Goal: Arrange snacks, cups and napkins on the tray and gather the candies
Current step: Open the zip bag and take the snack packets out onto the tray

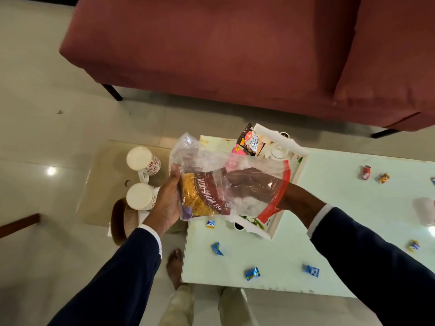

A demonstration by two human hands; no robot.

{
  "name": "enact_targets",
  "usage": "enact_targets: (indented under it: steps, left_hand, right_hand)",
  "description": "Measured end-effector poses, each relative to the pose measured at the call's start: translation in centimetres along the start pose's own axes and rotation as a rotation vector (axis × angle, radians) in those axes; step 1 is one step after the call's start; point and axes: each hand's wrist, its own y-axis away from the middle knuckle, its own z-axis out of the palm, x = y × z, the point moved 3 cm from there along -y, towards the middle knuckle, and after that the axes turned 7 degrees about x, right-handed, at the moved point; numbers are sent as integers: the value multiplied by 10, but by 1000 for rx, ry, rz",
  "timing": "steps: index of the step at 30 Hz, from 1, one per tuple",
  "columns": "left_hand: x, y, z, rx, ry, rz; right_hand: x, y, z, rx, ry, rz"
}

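clear plastic bag [235, 170] with the sev packet [202, 198] inside sits above the tray [299, 161]; your left hand [167, 201] grips its base, your right hand [249, 182] is buried inside, closure unclear. you're on the snacks step: next, draw the packet out, set it beside the peanut pack [250, 142]. candies [252, 273] wait on the table [353, 208].

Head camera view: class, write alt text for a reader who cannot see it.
Both hands hold a clear zip bag: the right hand is inside it, the left hand grips a snack packet through it. Below lie a white tray, a table and scattered candies.
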Motion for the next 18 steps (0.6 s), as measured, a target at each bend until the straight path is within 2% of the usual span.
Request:
enact_targets:
  steps: [3,6,9,12,14,18]
  left_hand:
    - [6,-2,-4,97,34,64]
    - [26,-10,-16,184,218,186]
    - [41,-20,-31,242,223,236]
    - [51,-22,-39,228,282,263]
    - [60,-20,-40,169,305,283]
    - [71,-18,-44,86,358,318]
  right_hand:
    - [0,3,-10,64,-51,-80]
    - [-17,10,-20,82,40,-235]
    - [-26,14,-43,291,128,-320]
    - [-24,29,-80,535,-143,-372]
    - [-26,40,-106,692,-230,-399]
    - [-38,42,-154,795,-74,-333]
